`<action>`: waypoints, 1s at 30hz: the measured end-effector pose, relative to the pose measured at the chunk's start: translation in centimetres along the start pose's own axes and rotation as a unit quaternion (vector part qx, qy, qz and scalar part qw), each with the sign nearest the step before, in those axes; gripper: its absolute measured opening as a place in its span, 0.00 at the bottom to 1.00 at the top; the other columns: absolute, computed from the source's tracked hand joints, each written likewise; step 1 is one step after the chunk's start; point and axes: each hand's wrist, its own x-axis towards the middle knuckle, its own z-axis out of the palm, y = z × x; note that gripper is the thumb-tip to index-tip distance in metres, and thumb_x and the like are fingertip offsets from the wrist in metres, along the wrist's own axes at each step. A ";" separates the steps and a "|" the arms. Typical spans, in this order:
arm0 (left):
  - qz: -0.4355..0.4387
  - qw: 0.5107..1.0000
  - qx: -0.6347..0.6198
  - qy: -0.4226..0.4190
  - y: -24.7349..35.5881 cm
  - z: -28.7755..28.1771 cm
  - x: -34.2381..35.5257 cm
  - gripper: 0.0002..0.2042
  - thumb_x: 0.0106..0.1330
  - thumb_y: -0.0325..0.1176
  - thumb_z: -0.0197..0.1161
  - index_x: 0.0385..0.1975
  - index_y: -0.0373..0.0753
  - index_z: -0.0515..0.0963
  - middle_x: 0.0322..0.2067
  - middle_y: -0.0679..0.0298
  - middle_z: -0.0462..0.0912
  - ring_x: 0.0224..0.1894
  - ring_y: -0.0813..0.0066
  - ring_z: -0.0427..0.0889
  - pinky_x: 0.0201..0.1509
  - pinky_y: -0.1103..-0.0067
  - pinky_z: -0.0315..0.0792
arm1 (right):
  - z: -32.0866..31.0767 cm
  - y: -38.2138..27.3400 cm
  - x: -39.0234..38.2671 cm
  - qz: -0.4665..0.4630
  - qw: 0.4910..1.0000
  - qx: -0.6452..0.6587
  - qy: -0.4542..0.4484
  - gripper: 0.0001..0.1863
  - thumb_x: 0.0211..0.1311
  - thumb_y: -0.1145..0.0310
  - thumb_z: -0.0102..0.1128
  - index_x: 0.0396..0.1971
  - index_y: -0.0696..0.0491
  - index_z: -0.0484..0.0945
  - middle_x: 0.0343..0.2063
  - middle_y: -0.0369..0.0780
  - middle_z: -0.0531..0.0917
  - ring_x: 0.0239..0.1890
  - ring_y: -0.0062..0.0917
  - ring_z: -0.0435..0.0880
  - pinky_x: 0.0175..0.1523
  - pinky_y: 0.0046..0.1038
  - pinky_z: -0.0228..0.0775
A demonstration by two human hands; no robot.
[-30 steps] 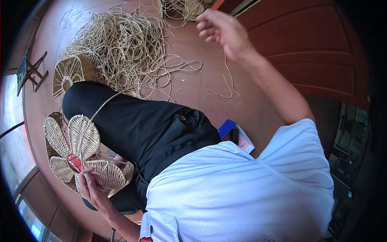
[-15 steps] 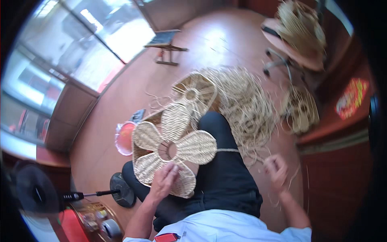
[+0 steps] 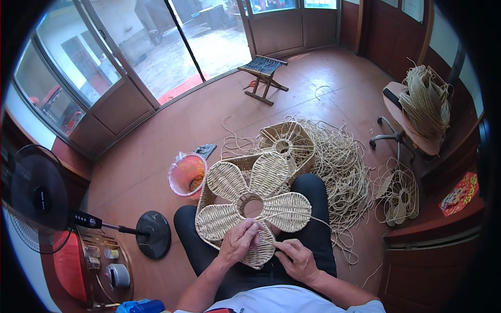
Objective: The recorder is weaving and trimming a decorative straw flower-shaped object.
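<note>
A woven straw flower with a round hole at its centre lies on a straw basket frame across my black-trousered lap. My left hand is closed at the top of the lower petal, pinching straw cord. My right hand is at that petal's right edge, finger and thumb closed on a cord. Another length of cord runs over the right petal down off my right leg. Behind, a second woven piece with a spoked ring rests beside a big tangle of loose cord.
Around me are a standing fan, a pink bucket, a folding stool, a swivel chair with bundled cord, more woven pieces, a low tray with containers, and glass doors.
My view has swung forward over the room. My right hand, raised out to the right earlier, has come in to the lower petal beside my left hand, which stays on the flower.
</note>
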 end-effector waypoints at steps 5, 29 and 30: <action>-0.007 1.000 0.017 -0.003 -0.1 -0.2 0.1 0.16 0.86 0.40 0.51 0.47 0.33 0.81 0.26 0.69 0.79 0.28 0.83 0.77 0.35 0.83 0.73 | 0.2 0.4 -0.3 -0.033 0.999 -0.040 -0.016 0.20 0.64 0.77 0.71 0.57 0.55 0.85 0.40 0.44 0.86 0.40 0.38 0.88 0.45 0.34 0.84; 0.016 0.997 -0.061 0.035 3.5 -1.5 3.2 0.15 0.87 0.42 0.52 0.46 0.36 0.79 0.30 0.66 0.83 0.27 0.83 0.79 0.33 0.85 0.74 | 0.1 1.5 -1.2 -0.084 0.986 -0.115 -0.082 0.27 0.63 0.79 0.65 0.64 0.58 0.79 0.45 0.46 0.85 0.37 0.38 0.86 0.45 0.35 0.81; 0.023 0.997 -0.060 0.048 3.9 -2.2 3.4 0.15 0.87 0.42 0.52 0.46 0.36 0.78 0.29 0.66 0.82 0.27 0.83 0.79 0.32 0.85 0.74 | 0.2 1.4 -1.2 -0.083 0.986 -0.114 -0.086 0.27 0.63 0.79 0.65 0.64 0.58 0.79 0.45 0.46 0.85 0.37 0.38 0.86 0.45 0.35 0.81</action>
